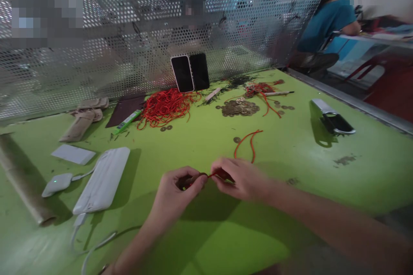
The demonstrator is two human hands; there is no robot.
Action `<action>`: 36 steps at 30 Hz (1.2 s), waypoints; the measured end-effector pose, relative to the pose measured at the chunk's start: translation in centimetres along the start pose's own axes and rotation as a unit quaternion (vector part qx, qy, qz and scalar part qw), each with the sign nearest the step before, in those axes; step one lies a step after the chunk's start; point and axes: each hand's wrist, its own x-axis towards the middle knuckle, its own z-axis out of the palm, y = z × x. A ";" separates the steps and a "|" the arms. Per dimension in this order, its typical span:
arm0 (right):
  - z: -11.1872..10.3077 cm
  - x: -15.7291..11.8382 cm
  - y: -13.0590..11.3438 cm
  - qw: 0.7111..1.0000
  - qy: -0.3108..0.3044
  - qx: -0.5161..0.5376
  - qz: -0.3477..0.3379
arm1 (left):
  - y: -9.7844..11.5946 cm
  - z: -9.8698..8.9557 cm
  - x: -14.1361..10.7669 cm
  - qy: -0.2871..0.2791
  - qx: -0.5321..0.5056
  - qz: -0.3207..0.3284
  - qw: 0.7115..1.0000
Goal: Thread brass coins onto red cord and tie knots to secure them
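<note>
My left hand (182, 187) pinches a small dark piece with red cord near the table's front centre; my fingers hide most of it. Just to its right, my right hand (237, 178) is closed on the red cord (248, 136), a short stretch of which runs taut between the two hands. The cord's loose ends curve out beyond my right hand onto the green table (200, 146). One round coin with a hole (237, 140) lies beside those ends. Farther back sit a pile of similar coins (240, 108) and a heap of red cords (166, 106).
A white power bank (102, 180) with cables and a cardboard tube (24, 180) lie left. Two phones (183, 74) lean on the perforated metal screen (129, 51). A metal-and-black object (334, 118) lies right. A person in blue (329, 21) sits beyond.
</note>
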 end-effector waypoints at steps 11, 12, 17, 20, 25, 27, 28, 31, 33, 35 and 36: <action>-1.7 0.9 0.7 0.994 0.063 0.092 -0.021 | -0.3 -0.2 0.4 0.019 -0.011 -0.033 0.999; -2.1 0.9 0.9 0.992 0.049 0.114 -0.003 | -0.3 -0.3 0.4 0.023 -0.014 -0.032 0.999; -4.1 0.9 3.5 0.951 0.086 0.280 0.100 | -0.3 -0.6 0.6 0.037 -0.025 -0.025 0.999; -5.4 1.0 5.5 0.895 0.223 0.366 0.126 | -0.5 -0.8 0.7 0.039 -0.026 -0.019 0.999; -7.7 1.2 7.5 0.786 0.389 0.451 0.168 | -0.5 -0.9 0.5 0.028 -0.041 -0.002 0.999; -7.9 1.2 7.6 0.757 0.411 0.478 0.175 | -0.1 -0.8 0.3 0.008 -0.037 0.000 0.999; -7.7 1.2 7.5 0.747 0.414 0.490 0.177 | 0.1 -0.8 0.2 -0.008 -0.029 0.000 1.000; -6.1 1.1 6.9 0.763 0.368 0.502 0.171 | 0.6 -0.6 0.0 -0.067 -0.001 0.011 0.998; -4.7 1.0 6.0 0.816 0.280 0.484 0.145 | 0.6 -0.4 -0.1 -0.086 0.007 0.034 0.996; -3.5 0.8 4.9 0.867 0.188 0.446 0.116 | 0.5 -0.2 -0.1 -0.078 0.010 0.061 0.995; -3.0 0.7 4.2 0.886 0.159 0.422 0.103 | 0.4 -0.1 -0.2 -0.068 0.013 0.073 0.995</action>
